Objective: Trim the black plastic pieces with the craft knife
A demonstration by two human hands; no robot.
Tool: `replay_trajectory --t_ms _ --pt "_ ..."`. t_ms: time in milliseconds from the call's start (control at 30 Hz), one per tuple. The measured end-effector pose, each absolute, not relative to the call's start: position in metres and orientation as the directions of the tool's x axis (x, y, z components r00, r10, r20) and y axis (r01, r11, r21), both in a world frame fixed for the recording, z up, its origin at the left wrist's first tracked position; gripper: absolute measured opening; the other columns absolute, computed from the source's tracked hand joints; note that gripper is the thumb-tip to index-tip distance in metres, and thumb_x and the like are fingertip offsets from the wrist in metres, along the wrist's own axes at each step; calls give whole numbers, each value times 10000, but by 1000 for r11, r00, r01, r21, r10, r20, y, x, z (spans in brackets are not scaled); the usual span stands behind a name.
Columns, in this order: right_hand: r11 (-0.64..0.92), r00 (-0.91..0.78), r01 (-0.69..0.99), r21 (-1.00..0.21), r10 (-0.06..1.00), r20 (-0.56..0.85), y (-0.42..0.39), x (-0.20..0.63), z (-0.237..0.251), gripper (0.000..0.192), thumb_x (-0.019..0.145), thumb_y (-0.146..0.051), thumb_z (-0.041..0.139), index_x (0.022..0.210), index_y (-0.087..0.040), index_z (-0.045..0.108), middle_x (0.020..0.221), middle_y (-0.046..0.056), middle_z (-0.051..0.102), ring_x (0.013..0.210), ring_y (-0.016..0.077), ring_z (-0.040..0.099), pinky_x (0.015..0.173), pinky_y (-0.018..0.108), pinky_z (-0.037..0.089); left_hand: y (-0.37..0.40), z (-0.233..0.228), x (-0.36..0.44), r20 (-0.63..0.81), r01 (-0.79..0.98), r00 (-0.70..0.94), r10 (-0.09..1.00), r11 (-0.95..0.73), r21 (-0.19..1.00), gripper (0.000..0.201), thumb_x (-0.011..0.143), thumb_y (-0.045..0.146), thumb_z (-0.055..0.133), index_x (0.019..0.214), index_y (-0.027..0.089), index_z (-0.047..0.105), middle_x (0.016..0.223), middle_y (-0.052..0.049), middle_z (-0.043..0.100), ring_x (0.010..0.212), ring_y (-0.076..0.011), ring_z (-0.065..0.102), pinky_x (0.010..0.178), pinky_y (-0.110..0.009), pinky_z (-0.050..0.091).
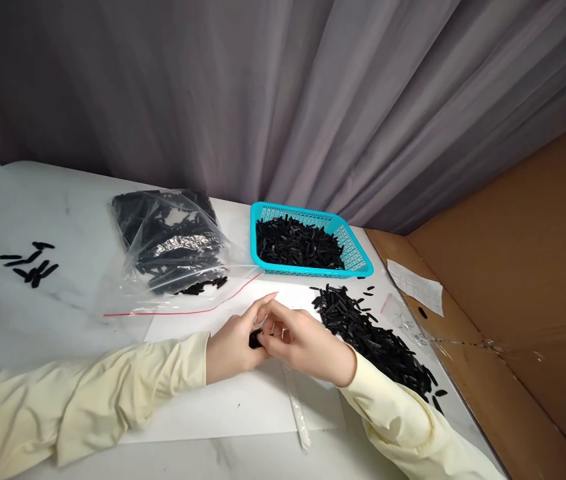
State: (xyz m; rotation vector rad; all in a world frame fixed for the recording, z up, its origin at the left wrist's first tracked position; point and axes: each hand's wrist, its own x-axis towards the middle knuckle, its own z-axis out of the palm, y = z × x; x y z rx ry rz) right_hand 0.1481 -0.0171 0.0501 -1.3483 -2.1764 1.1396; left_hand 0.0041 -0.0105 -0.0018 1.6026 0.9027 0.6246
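Note:
My left hand (233, 347) and my right hand (307, 343) meet over a white sheet (243, 400) on the table. Both pinch one small black plastic piece (255, 339) between their fingertips; most of the piece is hidden by the fingers. A loose heap of the same black pieces (373, 340) lies just right of my right hand. Behind it stands a teal basket (360, 265) holding more black pieces. A clear zip bag (173, 250) with a red seal line, full of black pieces, lies behind my left hand.
A few stray black pieces (30, 265) lie at the table's far left. A narrow clear strip (297, 413) rests on the sheet near the front. A cardboard box wall (527, 287) stands at the right, with a white paper slip (415, 285). Grey curtain hangs behind.

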Motion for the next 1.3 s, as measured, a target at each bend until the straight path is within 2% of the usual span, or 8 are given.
replay_trajectory --t_ms 133,233,333,467,767,1033,1167,1300 --pt "113 -468 444 -889 875 -123 -18 157 44 154 710 -51 496 786 -184 514 644 -32 521 557 90 478 533 211 396 -10 4 4 -56 208 597 800 -88 974 683 699 222 611 1316 148 329 744 -6 639 658 -154 573 612 -244 426" --pt "-77 -393 210 -975 906 -157 -21 166 43 55 748 -184 586 779 -165 544 683 -13 534 565 90 512 545 229 444 -11 4 3 -82 212 608 790 -62 975 571 734 263 595 1265 163 410 632 33 595 578 -131 527 571 -229 405" --pt "-199 -298 -18 -980 936 -185 -28 175 40 154 719 -242 668 801 -153 571 708 5 585 596 102 575 599 249 491 -11 3 3 -89 232 594 800 -65 971 467 767 267 554 1215 150 495 485 79 445 452 -97 401 471 -209 344" --pt "-220 -182 -168 -961 965 -189 -39 181 31 169 705 -248 702 810 -154 610 709 29 658 631 122 629 648 260 525 -12 5 3 -22 240 581 814 -145 960 365 766 257 547 1100 130 624 476 60 437 427 -84 352 439 -209 330" --pt "-263 -22 -341 -902 962 -272 -49 177 9 198 641 -226 753 755 -154 608 692 25 698 634 161 678 675 298 568 -13 10 3 -55 262 547 836 -109 959 343 816 295 480 1037 125 681 372 51 441 366 -83 372 400 -202 349" --pt "-298 -93 -429 -853 954 -286 -50 170 2 226 643 -219 752 774 -161 577 691 22 711 613 151 677 654 284 549 -12 12 5 72 232 538 840 -229 945 294 800 236 494 962 126 714 350 40 482 334 -98 400 382 -211 367" --pt "-321 -126 -482 -815 946 -298 -49 172 3 234 641 -191 752 793 -167 577 707 8 705 639 132 666 660 256 522 -13 11 4 56 244 509 859 -207 948 293 804 247 501 977 140 710 363 46 452 342 -89 369 370 -209 343" --pt "-359 -191 -481 -800 933 -304 -47 174 3 201 661 -233 740 765 -167 582 585 -11 670 511 100 607 552 224 476 -13 9 2 -17 216 520 854 -112 970 325 828 291 470 994 136 703 364 53 409 357 -80 353 394 -206 349"
